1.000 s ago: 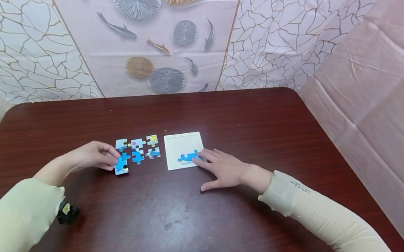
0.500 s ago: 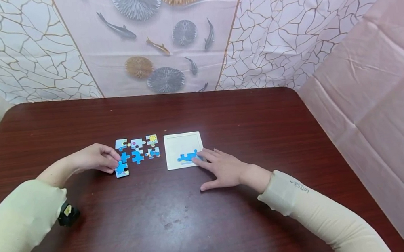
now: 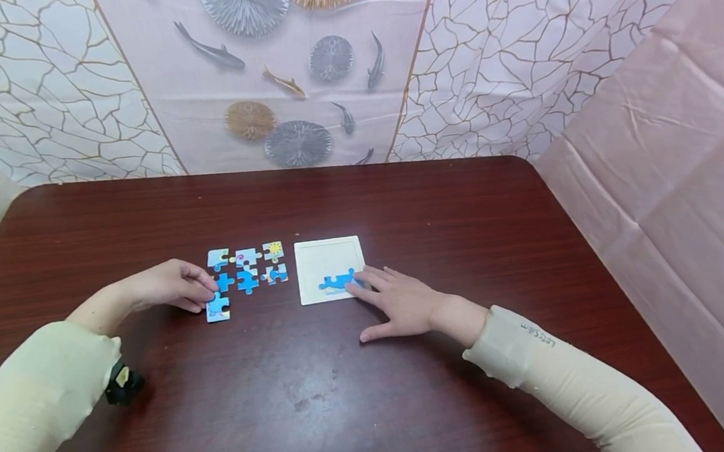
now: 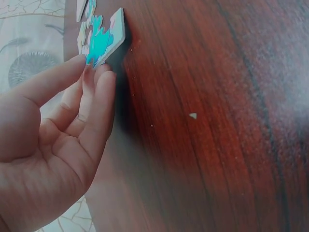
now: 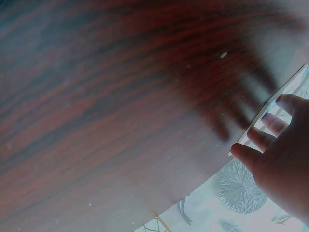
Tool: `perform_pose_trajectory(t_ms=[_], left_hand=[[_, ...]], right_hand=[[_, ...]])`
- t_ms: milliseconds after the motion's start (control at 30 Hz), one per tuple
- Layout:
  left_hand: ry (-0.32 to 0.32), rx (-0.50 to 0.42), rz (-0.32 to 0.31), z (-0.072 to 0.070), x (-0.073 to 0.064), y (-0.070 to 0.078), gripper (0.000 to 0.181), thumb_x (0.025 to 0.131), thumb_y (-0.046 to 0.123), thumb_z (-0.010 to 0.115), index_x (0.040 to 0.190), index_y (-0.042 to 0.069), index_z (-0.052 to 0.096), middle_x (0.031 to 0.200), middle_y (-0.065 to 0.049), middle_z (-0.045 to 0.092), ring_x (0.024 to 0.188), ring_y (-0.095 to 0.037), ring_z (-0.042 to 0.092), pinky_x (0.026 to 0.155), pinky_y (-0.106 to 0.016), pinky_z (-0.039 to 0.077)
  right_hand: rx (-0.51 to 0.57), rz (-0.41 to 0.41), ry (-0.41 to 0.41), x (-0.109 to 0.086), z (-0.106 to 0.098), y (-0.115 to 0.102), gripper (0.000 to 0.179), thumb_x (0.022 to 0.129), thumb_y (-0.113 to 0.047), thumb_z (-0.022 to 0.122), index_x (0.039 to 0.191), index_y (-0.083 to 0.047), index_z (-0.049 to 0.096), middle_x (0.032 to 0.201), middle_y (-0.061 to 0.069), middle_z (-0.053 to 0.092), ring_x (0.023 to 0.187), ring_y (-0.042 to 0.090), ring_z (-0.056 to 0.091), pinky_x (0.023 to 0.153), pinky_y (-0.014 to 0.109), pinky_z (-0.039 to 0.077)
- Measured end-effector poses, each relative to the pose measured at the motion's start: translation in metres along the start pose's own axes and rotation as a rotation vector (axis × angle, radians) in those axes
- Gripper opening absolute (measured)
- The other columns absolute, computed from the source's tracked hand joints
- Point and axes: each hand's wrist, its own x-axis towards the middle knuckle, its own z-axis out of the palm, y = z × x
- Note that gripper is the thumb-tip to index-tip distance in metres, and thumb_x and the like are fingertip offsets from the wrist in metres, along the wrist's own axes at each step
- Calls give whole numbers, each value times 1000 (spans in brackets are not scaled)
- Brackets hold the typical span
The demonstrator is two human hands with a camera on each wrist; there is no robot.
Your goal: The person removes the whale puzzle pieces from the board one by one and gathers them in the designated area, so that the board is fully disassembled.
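Note:
My left hand pinches a blue and white jigsaw piece by its left edge between thumb and fingers. In the left wrist view that piece is tilted, with a shadow beneath it. Several other jigsaw pieces lie beside it in two loose rows, blue and pale with small coloured pictures. My right hand has its fingers spread, the fingertips at the right edge of a square white puzzle tray. Blue pieces lie along the tray's lower right, partly hidden by those fingers.
The dark red-brown wooden table reaches to a patterned cloth backdrop behind it and a pink cloth on the right. A black wrist device is at the left cuff.
My left hand has drawn the pinched jigsaw piece slightly toward me, so it lies lower beside the rows. The right hand and the tray have not moved.

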Motion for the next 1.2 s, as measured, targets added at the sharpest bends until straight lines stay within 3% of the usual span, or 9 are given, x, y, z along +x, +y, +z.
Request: perform_pose_trajectory(t_ms=[433, 833, 967, 1200], left_hand=[[7, -8, 2, -3, -1, 6, 43, 92, 20, 58, 121, -11, 51, 98, -4, 66, 82, -13, 60, 76, -27, 57], [34, -39, 115, 12, 21, 34, 42, 93, 20, 57, 124, -7, 50, 106, -15, 63, 92, -19, 63, 86, -36, 55], [14, -56, 135, 18, 29, 41, 42, 93, 19, 56, 124, -8, 50, 112, -18, 62, 93, -18, 63, 86, -36, 55], [-6, -99, 139, 32, 41, 54, 44, 93, 19, 56, 126, -9, 49, 108, -17, 65, 92, -17, 64, 84, -34, 56]], right_hand=[[4, 3, -1, -1, 0, 1, 83, 83, -66, 50, 147, -17, 29, 151, 10, 29, 143, 27, 22, 116, 47, 21], [14, 1, 3, -1, 0, 0, 84, 83, -66, 51, 147, -17, 29, 151, 9, 29, 143, 27, 21, 116, 47, 22], [23, 4, -1, -1, 0, 0, 84, 83, -66, 51, 148, -17, 29, 152, 9, 27, 143, 26, 20, 116, 47, 21], [21, 4, -4, 0, -1, 0, 84, 83, -66, 50, 148, -17, 29, 152, 9, 27, 143, 26, 21, 117, 47, 21]])
